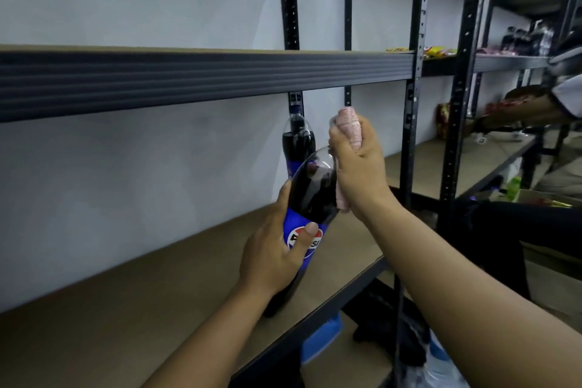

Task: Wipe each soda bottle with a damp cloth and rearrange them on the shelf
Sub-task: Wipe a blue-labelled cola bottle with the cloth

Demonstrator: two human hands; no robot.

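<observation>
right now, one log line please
left hand: holds tilted bottle | right hand: grips cloth against its neck | second bottle: upright on shelf

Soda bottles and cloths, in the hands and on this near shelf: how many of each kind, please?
Dark cola plastic bottles with blue labels: 2, the tilted bottle held by the left hand, and the upright bottle on the brown shelf board behind it.
Pink cloths: 1, the pink cloth bunched in the right hand.
Total: 3.
</observation>
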